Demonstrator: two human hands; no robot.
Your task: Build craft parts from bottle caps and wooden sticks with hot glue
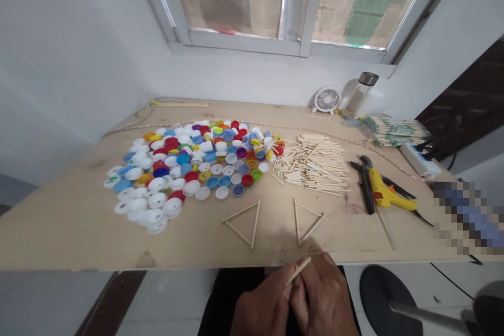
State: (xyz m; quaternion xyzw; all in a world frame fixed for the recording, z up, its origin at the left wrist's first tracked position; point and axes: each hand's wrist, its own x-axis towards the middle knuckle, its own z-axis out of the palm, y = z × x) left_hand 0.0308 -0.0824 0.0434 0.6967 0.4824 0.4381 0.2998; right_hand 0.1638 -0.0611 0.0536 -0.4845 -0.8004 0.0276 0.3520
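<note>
At the table's front edge, my left hand [262, 302] and my right hand [326, 294] are close together, fingers closed around a short pale wooden stick [300, 269]. Its upper end shows between the fingers; the lower part is hidden. Just beyond my hands lies a triangle of three wooden sticks [296, 223]. A second stick triangle [255, 226] lies to its left. Farther back is a loose pile of short wooden sticks [315, 163]. Left of that pile, a wide heap of coloured and white bottle caps [191, 188] spreads over the table [86, 220].
A yellow glue gun [388, 191] with a glue stick lies at the right beside a black-handled cutting tool [367, 189]. Behind stand a small white fan [326, 100], a glass bottle [358, 95], packaged sticks [396, 130] and a power strip [420, 160]. A thin cord crosses the back.
</note>
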